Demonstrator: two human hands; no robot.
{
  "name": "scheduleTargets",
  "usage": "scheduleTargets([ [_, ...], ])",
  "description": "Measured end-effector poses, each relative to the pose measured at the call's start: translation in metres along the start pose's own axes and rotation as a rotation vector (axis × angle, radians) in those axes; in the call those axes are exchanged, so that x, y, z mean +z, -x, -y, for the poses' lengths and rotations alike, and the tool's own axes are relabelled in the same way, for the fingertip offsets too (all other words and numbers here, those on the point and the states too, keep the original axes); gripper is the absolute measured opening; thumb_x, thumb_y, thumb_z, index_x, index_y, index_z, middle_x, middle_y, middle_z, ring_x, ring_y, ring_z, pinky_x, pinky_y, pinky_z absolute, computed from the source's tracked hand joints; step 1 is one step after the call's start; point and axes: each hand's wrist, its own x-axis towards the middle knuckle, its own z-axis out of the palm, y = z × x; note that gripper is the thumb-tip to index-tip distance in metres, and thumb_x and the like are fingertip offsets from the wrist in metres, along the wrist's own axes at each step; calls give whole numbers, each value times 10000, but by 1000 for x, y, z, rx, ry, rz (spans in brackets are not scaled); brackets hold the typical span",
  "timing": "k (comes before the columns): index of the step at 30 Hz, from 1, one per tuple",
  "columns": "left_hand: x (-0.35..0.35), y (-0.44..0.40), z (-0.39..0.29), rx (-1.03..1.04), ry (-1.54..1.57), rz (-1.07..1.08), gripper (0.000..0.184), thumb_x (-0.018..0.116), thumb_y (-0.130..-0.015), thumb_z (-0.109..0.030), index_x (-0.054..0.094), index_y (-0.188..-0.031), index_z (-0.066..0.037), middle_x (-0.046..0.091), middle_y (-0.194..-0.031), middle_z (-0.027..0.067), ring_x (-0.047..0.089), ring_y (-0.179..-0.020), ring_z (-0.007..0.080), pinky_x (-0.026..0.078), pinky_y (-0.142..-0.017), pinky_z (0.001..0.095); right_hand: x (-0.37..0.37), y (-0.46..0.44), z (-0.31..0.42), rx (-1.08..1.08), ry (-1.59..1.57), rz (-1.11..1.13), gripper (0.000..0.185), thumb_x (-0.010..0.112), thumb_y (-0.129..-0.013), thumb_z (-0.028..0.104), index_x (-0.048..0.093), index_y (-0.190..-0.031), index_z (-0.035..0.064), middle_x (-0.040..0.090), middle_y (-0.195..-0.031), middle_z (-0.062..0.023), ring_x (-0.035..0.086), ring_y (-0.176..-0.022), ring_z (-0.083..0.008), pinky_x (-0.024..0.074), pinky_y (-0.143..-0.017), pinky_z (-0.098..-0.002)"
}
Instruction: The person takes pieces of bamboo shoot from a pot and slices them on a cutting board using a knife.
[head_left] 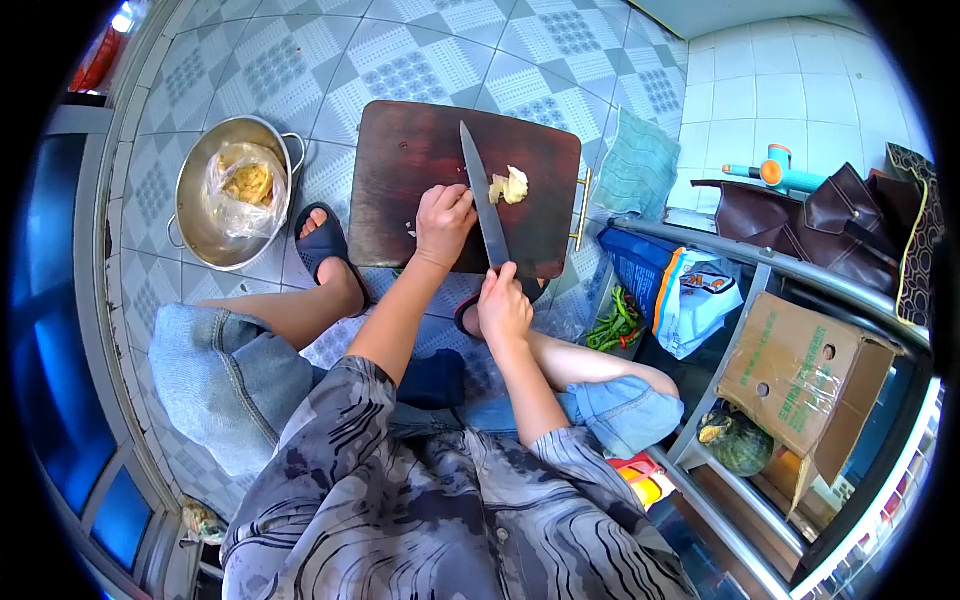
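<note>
My right hand [505, 305] grips the handle of a large kitchen knife [482, 195], whose long blade points away from me across a dark wooden cutting board [400, 165]. On the left side of the blade, my left hand [445, 222] is closed with its fingertips close to the steel; what they hold, if anything, is hidden. Pale yellow cut pieces [513, 186], perhaps ginger or garlic, lie in a small heap just right of the blade. A few tiny pale scraps sit on the board near my left wrist.
A metal pot [185, 200] with a plastic bag of yellowish food [250, 185] stands left on the tiled floor. Rightward are a teal cloth [638, 165], green peppers [615, 322], a blue-and-white bag [690, 300], and a metal rack [740, 490] holding a cardboard box [790, 370] and a dark green squash [738, 448].
</note>
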Motion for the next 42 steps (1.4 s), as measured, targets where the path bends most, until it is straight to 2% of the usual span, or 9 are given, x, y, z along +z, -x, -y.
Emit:
scheduleTargets([
  [7,1,-2,1,-5,-8,2,206,666,-615,-97,641,-813,-47,598,-860,37,543,-747,218,444,-689,341,-9,-67,41,-76,-100,-77,271,391,-956,315,403,-977,45,617,-676,-216,633,-635,-393,516,-561,-486],
  [13,0,-1,0,15,4,-4,218,685,-599,-71,633,-810,-61,594,-853,33,540,-742,215,439,-683,344,0,-9,0,-10,-71,-9,250,425,-941,322,396,-997,80,624,-719,-208,633,-638,-389,514,-571,-494],
  [15,-3,-2,0,13,30,-6,215,684,-605,-75,630,-812,-61,592,-850,32,537,-743,215,438,-687,347,8,11,-13,8,56,-6,336,471,-923,335,412,-1029,21,614,-694,-181,639,-563,-326,523,-474,-418],
  [16,-3,-2,1,19,34,9,219,684,-607,-78,633,-820,-61,593,-851,33,538,-745,215,439,-691,346,9,13,-14,10,71,-14,324,466,-925,334,412,-1015,27,611,-683,-184,641,-570,-327,521,-471,-429],
  [19,-3,3,0,16,27,26,228,682,-613,-84,642,-837,-60,593,-851,35,540,-749,216,440,-699,345,2,-10,2,-33,29,-41,322,457,-930,329,413,-1010,20,608,-667,-184,643,-578,-330,526,-485,-426],
  [20,-2,2,1,6,11,20,233,680,-617,-86,647,-846,-59,593,-850,36,540,-750,217,442,-703,344,-4,-23,9,-58,-65,-34,260,411,-947,303,400,-981,45,619,-682,-214,628,-605,-394,514,-535,-485],
  [28,-3,2,-2,-7,-2,0,234,677,-621,-81,655,-853,-55,594,-843,41,544,-756,223,447,-709,348,-15,-72,30,-150,-76,-27,328,417,-946,311,417,-1003,-12,629,-705,-214,651,-647,-360,535,-567,-453],
  [38,-15,18,-22,-16,120,0,303,694,-588,-59,643,-886,-50,593,-924,71,550,-875,269,446,-774,396,-13,-35,-7,-232,-145,10,252,419,-944,299,384,-936,50,616,-669,-222,627,-614,-400,514,-536,-494],
  [42,-13,21,-21,-4,45,64,290,699,-586,-70,643,-869,-53,589,-914,60,548,-873,261,442,-774,389,-14,-34,-10,-228,-158,30,249,420,-943,299,382,-933,53,616,-672,-222,626,-616,-401,512,-537,-496],
])
